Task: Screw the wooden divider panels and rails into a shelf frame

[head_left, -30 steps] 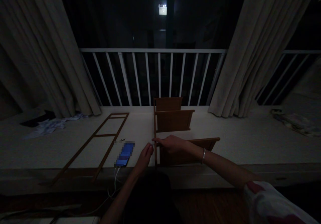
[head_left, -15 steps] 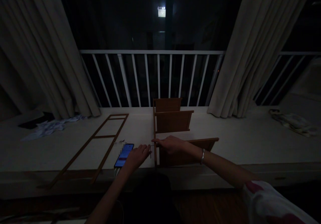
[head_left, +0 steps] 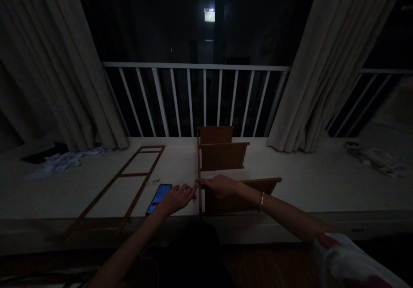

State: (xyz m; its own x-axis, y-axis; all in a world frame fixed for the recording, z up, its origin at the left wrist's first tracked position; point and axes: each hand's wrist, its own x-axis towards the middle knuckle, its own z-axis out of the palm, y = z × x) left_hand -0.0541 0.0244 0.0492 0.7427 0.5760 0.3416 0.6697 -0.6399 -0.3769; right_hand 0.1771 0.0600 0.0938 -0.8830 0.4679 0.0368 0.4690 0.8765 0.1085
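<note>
A brown wooden rack (head_left: pixel 222 155) with several cross panels lies on the white ledge (head_left: pixel 309 180), its thin side rail pointing toward me. My right hand (head_left: pixel 220 185), with a bracelet at the wrist, lies over that rail and grips it near the closest panel. My left hand (head_left: pixel 177 197) reaches in from the left, its fingertips pinched right against the rail around a small thin piece that is too dark to name. A lit phone (head_left: pixel 158 197) lies just left of my left hand.
A flat ladder-like wooden frame (head_left: pixel 124 180) lies on the ledge to the left, with tiny parts near its right side. Crumpled paper (head_left: pixel 64 161) sits far left and cloth (head_left: pixel 374 156) far right. Behind are white railing bars (head_left: pixel 203 98) and curtains on both sides.
My left hand has moved up and slightly left, then reached back until its fingertips meet the rack's rail. My right hand has stayed on the rail.
</note>
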